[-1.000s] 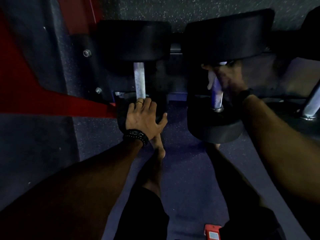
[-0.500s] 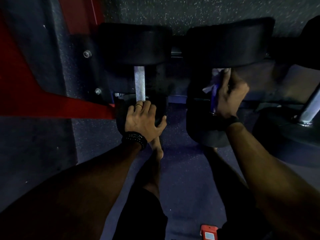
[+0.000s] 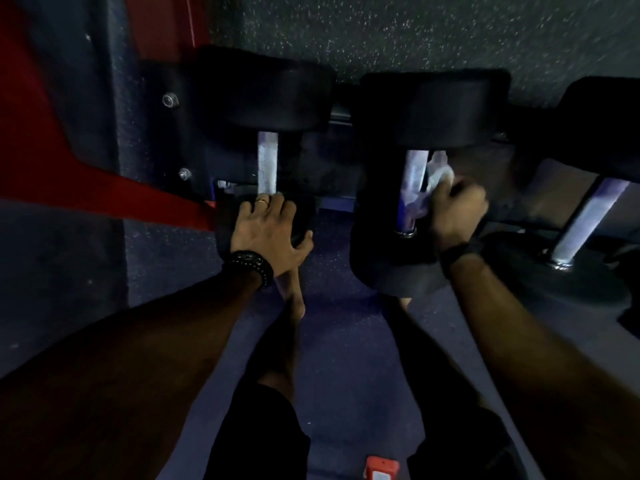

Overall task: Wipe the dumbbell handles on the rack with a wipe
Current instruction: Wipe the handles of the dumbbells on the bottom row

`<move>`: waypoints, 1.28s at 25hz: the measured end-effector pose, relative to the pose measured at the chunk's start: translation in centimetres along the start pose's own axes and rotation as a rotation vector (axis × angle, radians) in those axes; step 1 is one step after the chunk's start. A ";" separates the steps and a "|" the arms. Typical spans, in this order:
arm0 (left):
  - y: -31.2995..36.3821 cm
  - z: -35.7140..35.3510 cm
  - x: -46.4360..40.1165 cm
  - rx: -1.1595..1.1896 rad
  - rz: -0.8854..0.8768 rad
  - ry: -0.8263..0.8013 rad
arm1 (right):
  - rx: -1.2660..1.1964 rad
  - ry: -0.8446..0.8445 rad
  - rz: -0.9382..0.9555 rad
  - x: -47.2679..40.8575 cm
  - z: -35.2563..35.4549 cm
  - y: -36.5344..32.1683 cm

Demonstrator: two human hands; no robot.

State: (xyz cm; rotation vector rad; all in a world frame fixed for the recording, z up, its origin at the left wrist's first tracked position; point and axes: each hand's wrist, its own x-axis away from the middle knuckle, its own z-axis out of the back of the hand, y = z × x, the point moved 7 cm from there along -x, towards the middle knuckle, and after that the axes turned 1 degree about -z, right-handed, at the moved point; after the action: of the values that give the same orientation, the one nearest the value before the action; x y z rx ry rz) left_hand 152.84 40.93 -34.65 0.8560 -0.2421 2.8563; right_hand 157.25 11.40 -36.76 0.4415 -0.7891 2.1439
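On the rack [image 3: 162, 133] lie black dumbbells, the left hand [image 3: 268, 230] resting flat with relaxed fingers on the near head of the left dumbbell [image 3: 263, 95], the right hand [image 3: 455, 211] clenched on a crumpled wipe [image 3: 437, 173] just beside the middle handle [image 3: 414, 171].

The right hand [image 3: 455, 207] (wipe [image 3: 437, 176] bunched in it) now sits right of the handle [image 3: 414, 178], baring its upper metal.
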 end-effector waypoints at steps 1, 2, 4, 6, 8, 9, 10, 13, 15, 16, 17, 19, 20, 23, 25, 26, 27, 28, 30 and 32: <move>0.0 0.1 0.0 0.015 0.007 0.004 | -0.111 0.075 0.046 1.7 1.1 0.4; 0.1 0.1 -0.1 0.028 0.011 0.014 | -0.199 0.116 0.075 2.9 1.9 0.9; 0.1 0.1 -0.1 0.032 0.021 0.038 | -0.293 0.138 0.146 4.2 2.7 2.1; -0.2 -0.1 0.2 0.051 0.031 0.040 | -0.372 0.057 0.202 4.3 3.1 2.6; 0.2 0.2 0.2 0.067 0.012 0.054 | -0.500 -0.056 0.206 4.1 3.7 2.9; 0.4 0.1 0.2 0.073 0.009 0.029 | -0.540 -0.135 0.153 3.8 3.5 3.4; 0.7 0.4 0.5 0.096 0.011 -0.003 | -0.563 -0.201 0.123 4.0 3.5 4.0; 1.5 0.9 0.6 0.164 0.115 -0.012 | -0.659 -0.286 0.033 5.8 4.9 4.4; 5.0 2.0 1.2 0.335 0.183 0.034 | -0.632 -0.294 0.021 6.0 6.3 5.6; 7.3 2.5 1.7 0.444 0.202 0.069 | -0.619 -0.262 0.034 5.8 7.3 6.4; 9.8 3.1 2.2 0.528 0.222 0.126 | -0.608 -0.220 0.048 5.3 8.3 7.3; 13.4 4.6 2.9 0.627 0.263 0.270 | -0.560 -0.126 0.100 4.4 10.6 7.8; 15.2 5.1 2.7 0.640 0.270 0.287 | -0.502 -0.082 0.140 3.7 11.7 7.9; 20.8 5.0 1.7 0.568 0.219 0.170 | -0.409 -0.002 0.182 0.3 15.6 9.9; 22.3 5.3 0.2 0.450 0.211 0.129 | -0.388 -0.004 0.169 -2.6 17.9 11.7; 22.4 5.3 -0.7 0.411 0.213 0.117 | -0.363 -0.028 0.175 -4.0 18.5 12.5; 22.2 5.3 -1.5 0.381 0.212 0.095 | -0.323 -0.067 0.200 -4.7 18.7 12.8; 21.9 5.1 -2.1 0.347 0.197 0.075 | -0.270 -0.118 0.246 -5.3 18.5 12.8; 22.6 4.9 -2.8 0.252 0.137 0.062 | -0.172 -0.261 0.364 -6.3 17.4 12.8; 23.1 4.9 -2.9 0.189 0.117 0.086 | -0.028 -0.421 0.411 -6.5 15.1 13.1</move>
State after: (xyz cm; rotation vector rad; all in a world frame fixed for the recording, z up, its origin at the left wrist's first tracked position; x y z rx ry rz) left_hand 153.50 17.16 -34.81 0.7715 -0.0117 3.0547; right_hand 151.82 -8.70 -34.15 0.7888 -1.2302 2.4463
